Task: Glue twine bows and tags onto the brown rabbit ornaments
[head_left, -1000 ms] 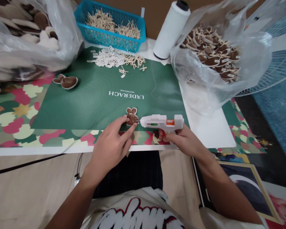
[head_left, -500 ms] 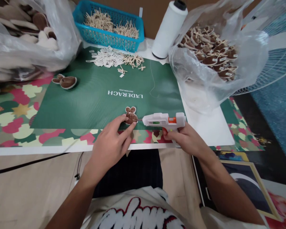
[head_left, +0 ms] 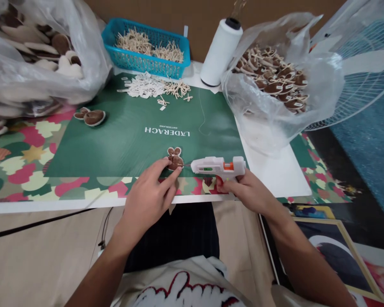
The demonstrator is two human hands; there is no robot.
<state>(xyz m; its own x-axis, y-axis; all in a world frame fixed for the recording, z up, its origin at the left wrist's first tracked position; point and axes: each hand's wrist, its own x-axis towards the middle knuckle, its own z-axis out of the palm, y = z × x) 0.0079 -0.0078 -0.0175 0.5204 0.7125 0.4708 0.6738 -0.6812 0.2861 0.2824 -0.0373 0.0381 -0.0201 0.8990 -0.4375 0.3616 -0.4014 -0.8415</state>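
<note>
A small brown bunny-shaped piece [head_left: 174, 158] lies on the green Läderach mat [head_left: 131, 136] near its front edge. My left hand [head_left: 149, 196] pinches the piece's lower edge with thumb and forefinger and holds it flat on the mat. My right hand [head_left: 246, 189] grips a white glue gun [head_left: 219, 166] with an orange trigger part. The gun's nozzle points left and sits right at the bunny piece.
A second brown bunny piece [head_left: 91, 117] lies at the mat's left. White labels [head_left: 144, 85] and string bows [head_left: 177, 88] are piled at the back. Behind stand a blue basket [head_left: 147, 47], a white thread spool [head_left: 219, 53] and plastic bags of pieces [head_left: 275, 81] [head_left: 35, 51]. A fan [head_left: 365, 72] stands right.
The view has shifted slightly. The glue gun's nozzle stays at the bunny piece, and my left fingers keep hold of it.
</note>
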